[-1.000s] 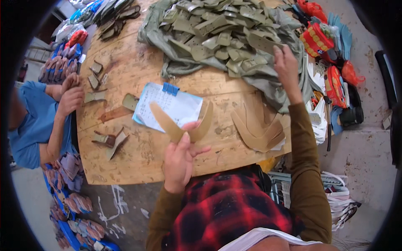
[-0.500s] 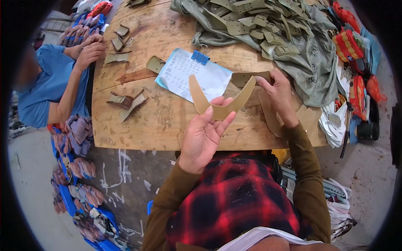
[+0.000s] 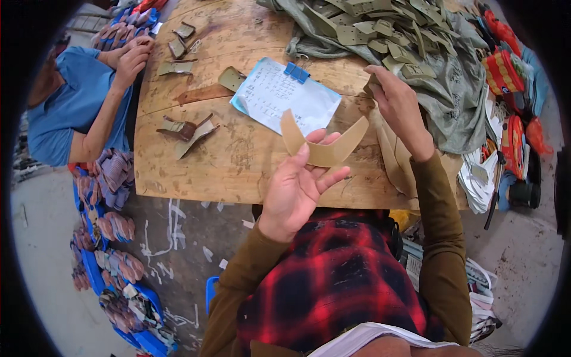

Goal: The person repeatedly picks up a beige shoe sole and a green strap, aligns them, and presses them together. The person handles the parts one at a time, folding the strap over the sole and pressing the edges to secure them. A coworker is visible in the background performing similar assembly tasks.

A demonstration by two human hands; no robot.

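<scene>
Since the earlier frame, the right hand has been lifted off the stack of tan pieces at the near right edge of the counter and is now being held above it, beside the heap of olive fabric. Its fingers are being kept curled, with a small olive piece seemingly being pinched at their tips, though this cannot be told for certain. A tan boomerang-shaped piece is being held up by the left hand, gripped between thumb and fingers over the counter's near edge, just in front of the clipped paper sheet. At the far left, brown pieces are being left lying near another person's hands.
</scene>
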